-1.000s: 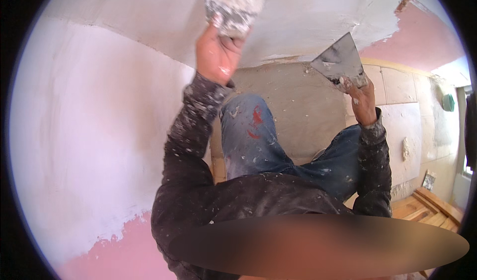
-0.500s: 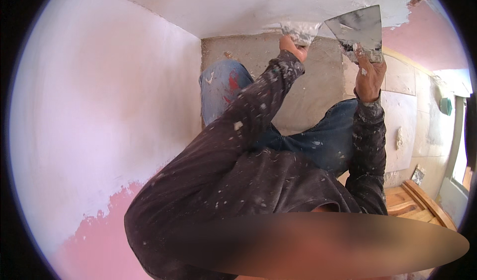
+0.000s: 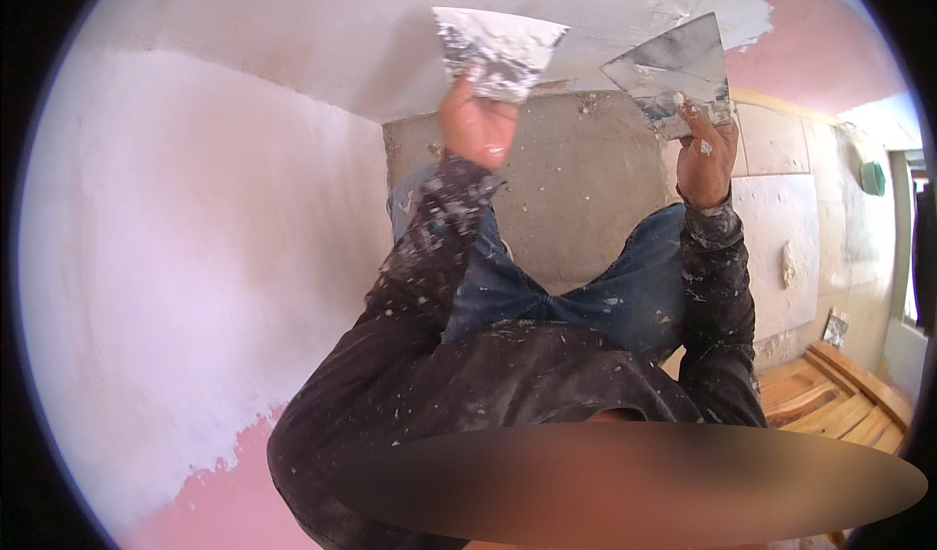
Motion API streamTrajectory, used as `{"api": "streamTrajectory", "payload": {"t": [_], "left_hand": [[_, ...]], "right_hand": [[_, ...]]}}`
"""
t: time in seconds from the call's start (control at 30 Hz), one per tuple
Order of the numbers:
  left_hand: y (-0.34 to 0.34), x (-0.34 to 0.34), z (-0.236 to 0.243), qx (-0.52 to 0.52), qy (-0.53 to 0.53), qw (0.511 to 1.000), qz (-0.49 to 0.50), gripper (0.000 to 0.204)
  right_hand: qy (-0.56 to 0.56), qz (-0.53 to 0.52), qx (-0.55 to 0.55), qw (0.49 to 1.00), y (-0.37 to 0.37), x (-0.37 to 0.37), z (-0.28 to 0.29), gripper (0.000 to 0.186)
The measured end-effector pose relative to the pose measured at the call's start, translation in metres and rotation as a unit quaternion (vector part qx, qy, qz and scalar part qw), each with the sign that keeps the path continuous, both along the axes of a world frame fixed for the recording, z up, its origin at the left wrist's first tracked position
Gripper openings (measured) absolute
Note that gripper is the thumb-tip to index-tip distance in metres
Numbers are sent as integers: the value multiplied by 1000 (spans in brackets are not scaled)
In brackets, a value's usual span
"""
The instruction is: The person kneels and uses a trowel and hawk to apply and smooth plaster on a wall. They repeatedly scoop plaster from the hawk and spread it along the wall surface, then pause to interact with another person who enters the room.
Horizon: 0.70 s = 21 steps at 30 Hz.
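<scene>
My left hand [image 3: 473,125] grips a wide putty knife [image 3: 498,42] whose blade carries white paste, over the lower part of the pale plastered wall [image 3: 293,13] in front of me. My right hand [image 3: 705,164] is shut on a second, greyer putty knife [image 3: 664,67], held to the right with smears on its blade and white paste on the thumb. Both sleeves are flecked with white. My bent legs in paint-stained jeans [image 3: 615,286] are below, over a rough grey floor strip [image 3: 576,199]. I cannot tell whether the left blade touches the wall.
A smooth whitish wall [image 3: 176,238] with pink lower down stands on my left. To the right are tiles [image 3: 771,140], a pale board with a paste blob [image 3: 766,218], a small scraper [image 3: 835,327], a green object [image 3: 872,177] and wooden planks [image 3: 825,399]. Pink wall [image 3: 810,42] shows at upper right.
My left hand swung rightward toward the wall's foot, then came back left and up, now lower and further right than one second ago. My right hand has risen slightly from the first frame.
</scene>
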State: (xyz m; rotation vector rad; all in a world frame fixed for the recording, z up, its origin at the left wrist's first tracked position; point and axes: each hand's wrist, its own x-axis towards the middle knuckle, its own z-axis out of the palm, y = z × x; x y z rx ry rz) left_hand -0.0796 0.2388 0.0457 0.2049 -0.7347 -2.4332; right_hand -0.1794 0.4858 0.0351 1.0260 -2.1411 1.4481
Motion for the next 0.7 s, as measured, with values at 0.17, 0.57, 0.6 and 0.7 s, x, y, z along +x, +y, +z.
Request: {"api": "streamTrajectory", "payload": {"t": [0.17, 0.57, 0.6, 0.7], "left_hand": [[6, 32, 28, 36, 36, 980, -192, 55], [-12, 51, 55, -40, 55, 994, -81, 48], [-11, 54, 56, -86, 29, 994, -52, 48], [-19, 58, 39, -115, 19, 992, -49, 52]], "right_hand": [[-118, 25, -115, 986, -42, 4, 19, 39], [-126, 318, -22, 939, -150, 68, 57, 36], [-168, 338, -40, 925, -151, 75, 56, 34], [-375, 301, -52, 875, -149, 95, 50, 37]]}}
